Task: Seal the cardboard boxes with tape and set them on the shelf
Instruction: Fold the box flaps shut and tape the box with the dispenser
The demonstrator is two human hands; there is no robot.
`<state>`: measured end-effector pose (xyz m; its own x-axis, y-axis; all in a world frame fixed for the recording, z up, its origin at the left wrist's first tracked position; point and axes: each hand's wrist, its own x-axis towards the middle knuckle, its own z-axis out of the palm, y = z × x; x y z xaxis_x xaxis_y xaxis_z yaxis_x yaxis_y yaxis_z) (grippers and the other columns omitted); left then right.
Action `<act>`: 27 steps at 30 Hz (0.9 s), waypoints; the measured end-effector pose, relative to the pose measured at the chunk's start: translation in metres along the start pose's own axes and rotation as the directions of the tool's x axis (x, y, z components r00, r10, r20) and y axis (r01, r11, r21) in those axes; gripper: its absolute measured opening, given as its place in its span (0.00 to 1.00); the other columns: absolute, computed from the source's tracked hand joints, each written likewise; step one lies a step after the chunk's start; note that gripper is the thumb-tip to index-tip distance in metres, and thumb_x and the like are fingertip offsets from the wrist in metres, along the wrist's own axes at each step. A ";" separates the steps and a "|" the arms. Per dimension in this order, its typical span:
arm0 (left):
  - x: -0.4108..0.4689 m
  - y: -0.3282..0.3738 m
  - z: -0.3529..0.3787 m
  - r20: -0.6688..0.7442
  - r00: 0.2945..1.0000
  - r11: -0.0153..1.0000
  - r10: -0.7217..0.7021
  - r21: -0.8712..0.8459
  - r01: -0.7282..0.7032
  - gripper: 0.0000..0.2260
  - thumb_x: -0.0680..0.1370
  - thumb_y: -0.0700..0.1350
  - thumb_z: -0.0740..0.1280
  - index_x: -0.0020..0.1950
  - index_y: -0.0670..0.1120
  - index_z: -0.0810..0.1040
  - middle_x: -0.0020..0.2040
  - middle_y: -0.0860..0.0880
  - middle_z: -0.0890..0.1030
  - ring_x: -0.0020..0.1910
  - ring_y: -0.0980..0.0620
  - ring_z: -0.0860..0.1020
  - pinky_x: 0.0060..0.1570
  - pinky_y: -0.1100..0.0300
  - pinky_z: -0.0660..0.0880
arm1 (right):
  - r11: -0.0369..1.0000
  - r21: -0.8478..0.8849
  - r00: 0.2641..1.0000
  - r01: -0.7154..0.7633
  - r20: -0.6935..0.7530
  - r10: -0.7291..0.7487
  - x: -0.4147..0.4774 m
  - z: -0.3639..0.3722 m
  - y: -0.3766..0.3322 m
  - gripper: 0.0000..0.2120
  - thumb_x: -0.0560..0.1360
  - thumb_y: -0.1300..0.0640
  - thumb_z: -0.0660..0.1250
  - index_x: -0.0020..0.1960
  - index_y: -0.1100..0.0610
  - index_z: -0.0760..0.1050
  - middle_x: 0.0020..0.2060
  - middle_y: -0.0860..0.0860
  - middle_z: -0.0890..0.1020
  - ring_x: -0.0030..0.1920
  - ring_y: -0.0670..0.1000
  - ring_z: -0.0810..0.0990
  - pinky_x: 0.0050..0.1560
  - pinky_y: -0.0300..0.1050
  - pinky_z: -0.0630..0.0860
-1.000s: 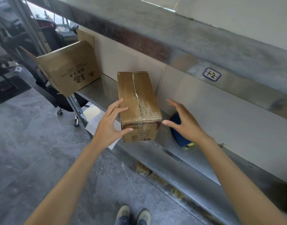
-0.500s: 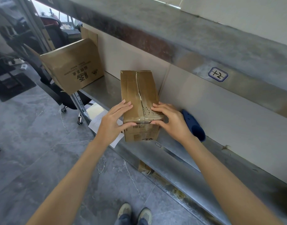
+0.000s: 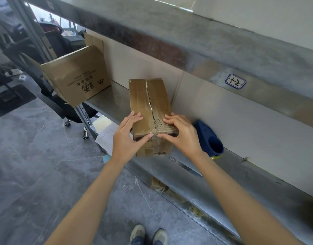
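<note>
**Taped box held lengthwise on the middle shelf**

We saw a small brown cardboard box [image 3: 148, 103] standing on the grey metal shelf [image 3: 109, 101], at its front edge. Its long axis ran from the front lip straight back towards the pale rear panel. One short end faced the person and the other pointed at the panel, though we could not tell whether it touched. The top seam followed that same long line, under glossy clear tape [image 3: 139, 96] that was wrinkled at the near end.

Both hands were on the near end of the box. The left hand [image 3: 127, 137] clasped the near left corner, with its fingers laid almost flat over the top and its thumb on the near top edge. The right hand [image 3: 180, 133] gripped the near right corner, with bent fingers on the ribbed, torn patch of the top. Its thumb lay along the same edge, and the two thumb tips nearly met at the seam.

Just to the right of the box, a dark blue plastic object [image 3: 209, 138] lay against the rear panel. Well to the left, a larger open brown carton [image 3: 76, 80] with printed characters overhung the end of the shelf. A handwritten white label [image 3: 235, 81] was stuck on the beam above.
</note>
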<state>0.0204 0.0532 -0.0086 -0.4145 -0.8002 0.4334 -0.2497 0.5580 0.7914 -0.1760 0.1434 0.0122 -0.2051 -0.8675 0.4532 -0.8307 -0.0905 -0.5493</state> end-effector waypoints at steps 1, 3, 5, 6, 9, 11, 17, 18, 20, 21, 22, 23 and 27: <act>-0.001 0.001 0.001 -0.006 1.000 1.000 -0.004 -0.001 0.004 0.26 0.70 0.51 0.79 0.66 0.47 0.77 0.68 0.52 0.76 0.75 0.57 0.66 0.63 0.46 0.76 | 1.000 0.014 1.000 -0.007 0.004 0.007 0.000 -0.001 0.001 0.29 0.67 0.38 0.73 0.58 0.58 0.80 0.59 0.49 0.81 0.65 0.50 0.76 0.65 0.40 0.71; -0.002 0.001 0.002 0.005 1.000 1.000 -0.013 -0.015 0.013 0.27 0.70 0.51 0.78 0.66 0.47 0.76 0.68 0.52 0.76 0.75 0.57 0.65 0.63 0.45 0.76 | 0.999 0.028 0.999 -0.020 0.026 0.019 0.001 -0.004 0.001 0.31 0.66 0.38 0.74 0.60 0.58 0.80 0.60 0.48 0.81 0.66 0.49 0.74 0.65 0.37 0.69; -0.003 0.001 0.000 0.034 0.999 0.999 -0.026 -0.043 0.028 0.26 0.71 0.51 0.78 0.67 0.48 0.76 0.69 0.52 0.75 0.76 0.57 0.64 0.64 0.47 0.76 | 1.000 0.006 0.999 -0.017 0.035 0.017 0.001 -0.003 -0.001 0.30 0.66 0.38 0.74 0.60 0.58 0.79 0.60 0.48 0.81 0.66 0.48 0.74 0.65 0.36 0.68; -0.002 0.002 -0.003 0.053 0.998 0.997 -0.038 -0.062 0.041 0.26 0.72 0.52 0.77 0.67 0.48 0.76 0.69 0.53 0.75 0.76 0.58 0.63 0.65 0.51 0.76 | 1.000 0.001 0.999 -0.018 0.032 0.018 0.001 -0.003 -0.002 0.29 0.67 0.39 0.74 0.60 0.58 0.79 0.60 0.49 0.81 0.66 0.48 0.74 0.65 0.36 0.68; 0.000 0.007 -0.009 0.075 0.994 0.993 -0.075 -0.089 0.082 0.18 0.76 0.46 0.73 0.65 0.49 0.77 0.68 0.58 0.75 0.75 0.64 0.62 0.64 0.58 0.75 | 0.999 0.030 0.999 -0.029 0.026 0.028 -0.002 -0.004 -0.003 0.22 0.73 0.43 0.72 0.60 0.57 0.79 0.61 0.48 0.80 0.67 0.46 0.73 0.65 0.32 0.66; -0.001 0.007 -0.010 0.057 0.994 0.991 -0.090 -0.094 0.095 0.17 0.76 0.37 0.70 0.64 0.49 0.78 0.66 0.62 0.75 0.74 0.66 0.63 0.64 0.55 0.76 | 1.000 0.010 1.000 -0.016 0.012 0.016 -0.004 -0.005 -0.005 0.18 0.75 0.47 0.70 0.60 0.56 0.79 0.61 0.47 0.80 0.67 0.45 0.73 0.64 0.27 0.64; -0.003 0.007 -0.003 -0.008 0.988 0.980 -0.155 -0.129 0.153 0.19 0.74 0.31 0.67 0.60 0.50 0.80 0.63 0.65 0.75 0.71 0.68 0.65 0.62 0.47 0.77 | 0.996 0.022 0.990 -0.090 -0.107 0.092 -0.001 0.009 -0.012 0.10 0.72 0.59 0.72 0.53 0.58 0.82 0.55 0.48 0.83 0.63 0.48 0.77 0.62 0.26 0.64; -0.001 0.008 -0.003 0.006 0.987 0.976 -0.161 -0.145 0.160 0.19 0.75 0.31 0.66 0.60 0.50 0.80 0.64 0.63 0.76 0.72 0.68 0.65 0.62 0.47 0.77 | 0.994 0.028 0.987 -0.102 -0.121 0.105 0.000 0.009 -0.012 0.08 0.73 0.60 0.71 0.52 0.58 0.82 0.54 0.49 0.83 0.62 0.48 0.77 0.62 0.26 0.64; 0.002 0.007 -0.004 0.044 0.987 0.973 -0.153 -0.167 0.158 0.18 0.76 0.32 0.65 0.61 0.50 0.80 0.65 0.57 0.78 0.73 0.65 0.65 0.62 0.46 0.77 | 0.991 0.045 0.982 -0.126 -0.133 0.131 0.002 0.008 -0.012 0.08 0.74 0.63 0.70 0.52 0.57 0.82 0.54 0.49 0.83 0.62 0.48 0.78 0.62 0.30 0.69; 0.002 0.008 -0.006 0.060 0.987 0.971 -0.151 -0.178 0.159 0.18 0.77 0.32 0.65 0.61 0.50 0.80 0.66 0.55 0.78 0.74 0.64 0.65 0.62 0.46 0.77 | 0.989 0.063 0.981 -0.134 -0.131 0.141 0.003 0.007 -0.012 0.08 0.75 0.64 0.69 0.52 0.57 0.83 0.54 0.49 0.84 0.62 0.48 0.78 0.63 0.36 0.72; 0.003 0.008 -0.008 0.074 0.985 0.968 -0.154 -0.190 0.165 0.18 0.78 0.32 0.65 0.61 0.50 0.80 0.66 0.54 0.78 0.74 0.63 0.65 0.62 0.46 0.77 | 0.987 0.085 0.981 -0.135 -0.125 0.145 0.004 0.005 -0.012 0.08 0.75 0.64 0.69 0.52 0.56 0.83 0.54 0.48 0.83 0.62 0.48 0.78 0.63 0.41 0.74; 0.003 0.009 -0.010 0.087 0.983 0.964 -0.158 -0.202 0.173 0.17 0.78 0.32 0.65 0.61 0.51 0.80 0.67 0.53 0.77 0.74 0.63 0.65 0.62 0.46 0.78 | 0.986 0.100 0.984 -0.132 -0.109 0.142 0.005 0.003 -0.011 0.08 0.76 0.63 0.69 0.53 0.56 0.83 0.55 0.48 0.83 0.62 0.47 0.77 0.63 0.43 0.74; 0.002 0.010 -0.016 0.122 0.981 0.955 -0.151 -0.237 0.177 0.20 0.78 0.30 0.64 0.61 0.52 0.79 0.67 0.54 0.77 0.74 0.63 0.64 0.60 0.49 0.79 | 0.981 0.132 0.989 -0.143 0.054 0.137 0.001 -0.009 -0.006 0.15 0.77 0.55 0.67 0.63 0.51 0.77 0.60 0.45 0.80 0.64 0.43 0.75 0.64 0.46 0.74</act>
<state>0.0309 0.0537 0.0075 -0.4753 -0.8426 0.2530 -0.1046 0.3397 0.9347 -0.1760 0.1472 0.0227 -0.2887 -0.8967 0.3355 -0.7175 -0.0294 -0.6959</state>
